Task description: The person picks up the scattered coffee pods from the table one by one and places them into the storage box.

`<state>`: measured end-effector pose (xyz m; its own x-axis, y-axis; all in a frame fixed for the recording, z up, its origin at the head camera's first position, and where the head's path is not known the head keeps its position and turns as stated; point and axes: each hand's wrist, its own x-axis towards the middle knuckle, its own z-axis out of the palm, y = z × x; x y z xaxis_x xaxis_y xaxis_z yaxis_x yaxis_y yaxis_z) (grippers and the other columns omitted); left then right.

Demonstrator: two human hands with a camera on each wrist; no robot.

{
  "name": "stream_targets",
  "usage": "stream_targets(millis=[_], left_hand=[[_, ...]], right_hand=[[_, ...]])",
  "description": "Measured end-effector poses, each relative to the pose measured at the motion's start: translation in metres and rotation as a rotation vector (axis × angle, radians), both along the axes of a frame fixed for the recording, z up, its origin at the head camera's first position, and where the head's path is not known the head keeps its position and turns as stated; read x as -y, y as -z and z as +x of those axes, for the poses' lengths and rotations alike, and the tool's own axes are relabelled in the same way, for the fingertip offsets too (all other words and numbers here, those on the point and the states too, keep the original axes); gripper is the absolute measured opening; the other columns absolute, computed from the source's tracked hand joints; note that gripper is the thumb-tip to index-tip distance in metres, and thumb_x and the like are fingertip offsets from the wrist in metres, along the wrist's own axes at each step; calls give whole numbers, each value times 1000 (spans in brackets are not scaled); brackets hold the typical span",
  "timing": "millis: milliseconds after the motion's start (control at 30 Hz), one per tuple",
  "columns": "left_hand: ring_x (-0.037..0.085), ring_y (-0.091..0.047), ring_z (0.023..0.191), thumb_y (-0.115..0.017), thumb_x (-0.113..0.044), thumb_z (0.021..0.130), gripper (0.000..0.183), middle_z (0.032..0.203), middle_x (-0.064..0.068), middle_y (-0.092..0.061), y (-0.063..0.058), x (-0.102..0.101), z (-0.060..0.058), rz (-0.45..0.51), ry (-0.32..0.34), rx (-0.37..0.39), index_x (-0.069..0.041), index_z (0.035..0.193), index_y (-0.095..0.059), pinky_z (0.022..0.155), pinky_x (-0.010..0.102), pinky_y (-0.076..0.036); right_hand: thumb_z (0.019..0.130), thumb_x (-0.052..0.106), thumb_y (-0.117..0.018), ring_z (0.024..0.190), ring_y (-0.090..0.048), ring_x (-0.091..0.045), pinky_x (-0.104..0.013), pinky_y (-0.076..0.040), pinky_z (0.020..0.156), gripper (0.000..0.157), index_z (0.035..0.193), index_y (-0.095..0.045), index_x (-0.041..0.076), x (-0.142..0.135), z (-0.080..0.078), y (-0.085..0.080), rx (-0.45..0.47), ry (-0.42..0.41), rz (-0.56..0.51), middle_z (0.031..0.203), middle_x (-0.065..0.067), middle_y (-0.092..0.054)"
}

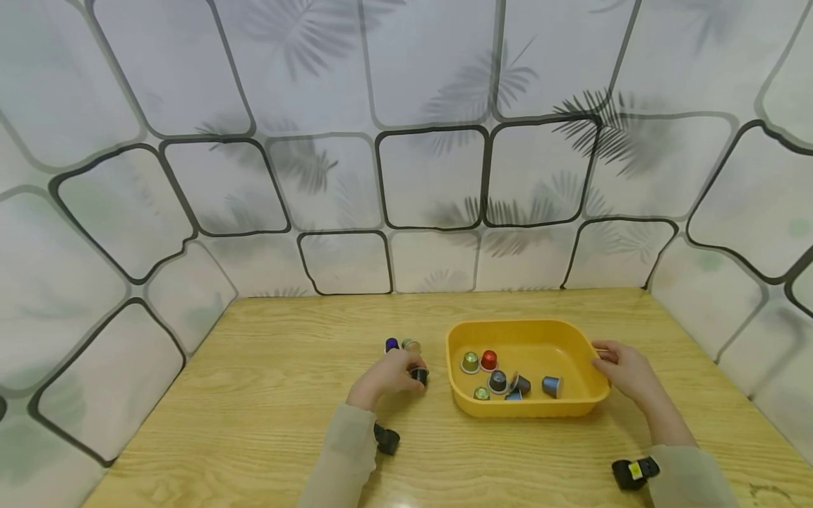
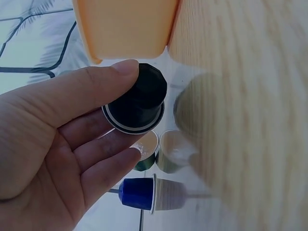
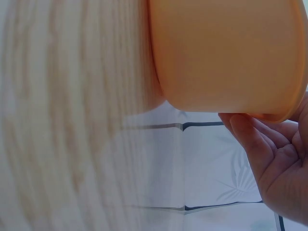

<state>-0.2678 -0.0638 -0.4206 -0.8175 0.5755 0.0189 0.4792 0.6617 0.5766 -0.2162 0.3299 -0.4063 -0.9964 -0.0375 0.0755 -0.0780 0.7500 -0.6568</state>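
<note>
My left hand (image 1: 386,379) pinches a black coffee capsule (image 2: 144,94) between thumb and fingers, left of the yellow tray (image 1: 530,408). Just beyond that hand are a dark blue capsule (image 2: 137,193), lying on its side, and a green capsule (image 2: 146,162) with a pale lid. At the tray's right end, my right hand (image 1: 629,370) holds the rim, its fingertips against the outer wall in the right wrist view. Inside the tray are several capsules, among them a red one (image 1: 489,359), a green one (image 1: 470,362) and a blue one (image 1: 551,386) on its side.
The wooden table (image 1: 254,395) carries everything. A patterned curtain (image 1: 432,176) with dark outlines and leaf prints stands behind it and along both sides. Each wrist wears a black camera mount, such as the right one (image 1: 629,474).
</note>
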Motion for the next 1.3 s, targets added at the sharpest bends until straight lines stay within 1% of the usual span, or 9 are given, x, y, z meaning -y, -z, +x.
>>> stream_targets(millis=[167, 367, 467, 567, 633, 800, 1000, 1200, 1300], left_hand=[[14, -55, 89, -72, -15, 74, 22, 89, -2, -60, 0, 1, 0, 16, -26, -24, -9, 95, -64, 76, 26, -46], [15, -54, 91, -70, -15, 76, 13, 82, -4, -56, -4, 3, -1, 72, -20, -62, -12, 84, -61, 80, 31, -44], [19, -54, 97, -68, -14, 79, 14, 91, 0, -60, -7, 6, 0, 88, -21, -75, -10, 91, -62, 84, 34, -44], [23, -54, 101, -65, -15, 81, 24, 103, 5, -60, -11, 8, 0, 105, -33, -84, -6, 103, -61, 86, 37, -43], [25, -54, 101, -64, -15, 82, 28, 106, 8, -59, -14, 9, 0, 126, -42, -86, -4, 108, -60, 87, 38, -42], [22, -55, 98, -63, -17, 83, 28, 104, 7, -60, -20, 13, 0, 187, -75, -128, -5, 108, -60, 85, 36, -44], [22, -58, 90, -64, -14, 82, 31, 101, 9, -61, -27, 18, 1, 275, -97, -196, -3, 110, -59, 77, 40, -48], [18, -57, 95, -65, -13, 81, 33, 102, 6, -61, -33, 22, 3, 295, -124, -240, -4, 112, -58, 85, 36, -44], [19, -56, 97, -64, -14, 81, 35, 105, 7, -60, -34, 23, 4, 293, -127, -253, -3, 113, -57, 87, 35, -43]], right_hand=[[89, 11, -50, 101, -46, -48, -48, -46, 76, 43, 120, -39, -17, 0, 0, 0, 6, 5, 1, 111, -38, -46], [90, 11, -50, 101, -46, -48, -48, -46, 75, 43, 120, -39, -17, 1, 0, -1, 7, 6, -3, 112, -38, -45], [89, 10, -50, 101, -46, -48, -48, -46, 75, 42, 120, -39, -17, 1, 1, -1, 4, 4, -5, 111, -38, -46], [90, 10, -50, 101, -46, -48, -48, -46, 74, 42, 120, -39, -17, 1, 1, 0, 3, 2, -5, 111, -38, -46], [90, 10, -49, 101, -46, -48, -47, -46, 75, 43, 121, -39, -17, 0, 1, 1, 6, 0, -7, 112, -38, -45], [90, 11, -49, 101, -46, -48, -48, -46, 75, 44, 122, -38, -17, 0, 2, 0, 13, -2, -7, 112, -38, -45], [90, 13, -48, 101, -46, -48, -48, -46, 75, 44, 122, -38, -17, 0, 2, -2, 13, -2, -2, 112, -38, -45], [90, 12, -48, 100, -46, -47, -47, -46, 75, 43, 121, -38, -17, 0, 2, -2, 14, -2, 1, 112, -38, -45], [90, 12, -49, 100, -46, -48, -47, -47, 74, 43, 121, -38, -17, 0, 1, -1, 11, -3, 2, 111, -38, -46]])
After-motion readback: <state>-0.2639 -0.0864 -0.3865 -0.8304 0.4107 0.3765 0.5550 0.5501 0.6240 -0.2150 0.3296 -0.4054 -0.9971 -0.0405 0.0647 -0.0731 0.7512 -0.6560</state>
